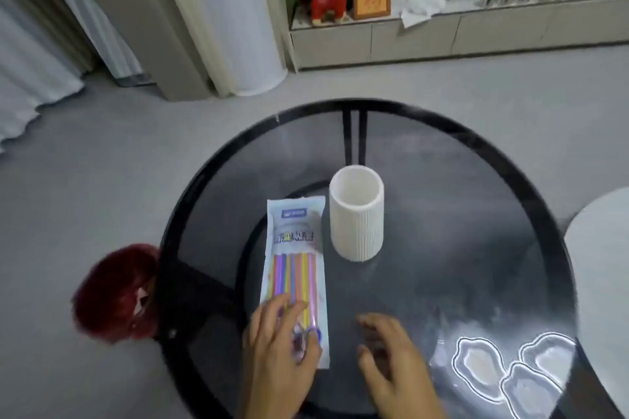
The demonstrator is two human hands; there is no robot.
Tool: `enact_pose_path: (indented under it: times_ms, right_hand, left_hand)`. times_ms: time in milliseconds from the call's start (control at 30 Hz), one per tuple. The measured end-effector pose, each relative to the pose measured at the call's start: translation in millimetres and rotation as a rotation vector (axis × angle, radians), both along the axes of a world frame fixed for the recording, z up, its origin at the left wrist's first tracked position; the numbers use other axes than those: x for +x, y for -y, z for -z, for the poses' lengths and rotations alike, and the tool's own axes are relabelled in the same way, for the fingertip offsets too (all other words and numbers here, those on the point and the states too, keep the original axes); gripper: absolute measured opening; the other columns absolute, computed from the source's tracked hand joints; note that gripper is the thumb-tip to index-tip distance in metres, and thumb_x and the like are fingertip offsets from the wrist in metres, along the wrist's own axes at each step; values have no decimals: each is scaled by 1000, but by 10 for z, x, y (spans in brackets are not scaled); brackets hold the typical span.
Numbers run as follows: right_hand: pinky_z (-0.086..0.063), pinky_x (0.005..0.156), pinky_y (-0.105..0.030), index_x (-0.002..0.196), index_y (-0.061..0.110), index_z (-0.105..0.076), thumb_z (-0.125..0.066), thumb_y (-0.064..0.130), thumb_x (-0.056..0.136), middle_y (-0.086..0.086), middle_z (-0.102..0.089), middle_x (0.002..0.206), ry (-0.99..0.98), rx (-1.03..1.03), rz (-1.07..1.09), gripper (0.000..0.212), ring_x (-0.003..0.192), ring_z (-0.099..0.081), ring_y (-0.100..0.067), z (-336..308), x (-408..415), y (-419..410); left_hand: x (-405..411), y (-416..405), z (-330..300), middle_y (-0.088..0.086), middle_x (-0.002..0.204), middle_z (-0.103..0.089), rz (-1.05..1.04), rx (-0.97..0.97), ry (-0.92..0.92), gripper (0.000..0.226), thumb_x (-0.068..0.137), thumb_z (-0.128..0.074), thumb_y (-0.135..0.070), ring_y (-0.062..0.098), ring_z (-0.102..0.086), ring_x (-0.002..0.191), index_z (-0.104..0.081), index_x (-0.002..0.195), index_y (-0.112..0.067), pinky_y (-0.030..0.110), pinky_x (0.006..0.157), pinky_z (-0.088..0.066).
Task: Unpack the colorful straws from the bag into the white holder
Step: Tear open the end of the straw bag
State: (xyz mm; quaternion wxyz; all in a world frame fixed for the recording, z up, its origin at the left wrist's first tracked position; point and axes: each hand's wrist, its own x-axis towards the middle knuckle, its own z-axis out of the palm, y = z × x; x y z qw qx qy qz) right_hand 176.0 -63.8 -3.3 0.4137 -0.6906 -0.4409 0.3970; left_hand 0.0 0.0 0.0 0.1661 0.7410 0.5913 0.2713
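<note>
A long white plastic bag point(295, 248) lies flat on the round dark glass table point(459, 214), with several colorful straws point(296, 279) showing through its clear lower half. Just right of the bag's top stands the white ribbed holder point(357, 214), upright and with nothing inside. My left hand point(279, 350) rests on the bag's near end, fingers spread over it. My right hand point(391, 357) hovers over bare glass to the right of the bag, fingers loosely curled and holding nothing.
A red furry object point(115, 292) sits on the floor by the table's left edge. A white round surface point(602, 282) pokes in at the right. Ceiling lights reflect in the glass point(510, 367). A low cabinet point(442, 34) with ornaments lines the far wall.
</note>
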Motion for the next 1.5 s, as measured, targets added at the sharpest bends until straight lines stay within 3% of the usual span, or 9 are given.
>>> enact_pose_path:
  times_ms: [167,433,700,800,1000,1167,1267,1333,1500]
  right_hand:
    - [-47,74,-8,126,33,-63,-66,18,87,14,-65,117,72,188,20,41,98,-66,-3,775,-201,-27]
    - [-39,83,2,124,26,-65,-58,29,89,14,-59,129,371,320,-126,36,107,-56,11,900,-184,95]
    - [-36,90,-1,125,27,-62,-69,17,92,18,-56,125,488,299,-135,35,112,-52,8,865,-339,161]
    - [-40,88,-13,128,26,-61,-63,22,97,14,-58,124,441,198,-77,32,108,-57,-1,746,-408,67]
    - [-45,78,-21,130,23,-62,-58,22,97,6,-67,123,294,103,38,33,96,-61,-1,679,-398,-65]
    - [-52,105,-46,149,21,-44,-56,33,95,-1,-56,138,26,-47,132,56,123,-61,-27,632,-319,-148]
    - [-50,85,-39,104,10,-65,-54,16,97,-9,-59,102,-73,-55,120,14,95,-58,-27,582,-249,-59]
    - [-49,71,-38,88,-1,-70,-54,4,98,-16,-68,84,-155,-66,135,20,78,-61,-28,591,-193,82]
    - [-57,57,-25,111,-9,-70,-62,1,100,-15,-78,92,-228,-41,58,17,65,-72,-15,505,-52,450]
  left_hand:
    - [-58,12,808,3,149,-44,27,20,-195,65,78,-61,-54,28,-44,130,-52,137,-30,50,97,-44]
    - [-191,26,919,-1,144,-45,87,138,-177,66,78,-58,-50,23,-44,129,-48,139,-25,50,98,-45]
    - [-286,72,694,-1,108,-47,-68,120,-375,55,77,-42,-69,26,-48,97,-49,104,-22,49,83,-46]
    - [-367,41,604,2,113,-41,-104,11,-613,76,74,-42,-84,26,-45,100,-38,114,-20,45,85,-43]
    - [-734,19,470,8,125,-51,-17,-213,-512,82,68,-70,-50,32,-40,113,-25,132,-23,42,89,-35]
    - [-1115,13,368,-2,148,-36,168,-280,-558,101,79,-70,-21,27,-29,136,-6,155,-31,51,110,-35]
    - [-1125,141,350,-8,152,-30,233,-209,-599,100,82,-66,-9,22,-25,142,-7,157,-40,62,117,-20]
    - [-1043,176,316,-6,152,-29,261,-163,-675,101,80,-62,0,22,-26,142,-9,156,-42,67,116,-16]
    - [-555,275,269,3,168,15,513,-239,-701,111,83,-62,-48,31,14,153,20,156,-33,69,117,2]
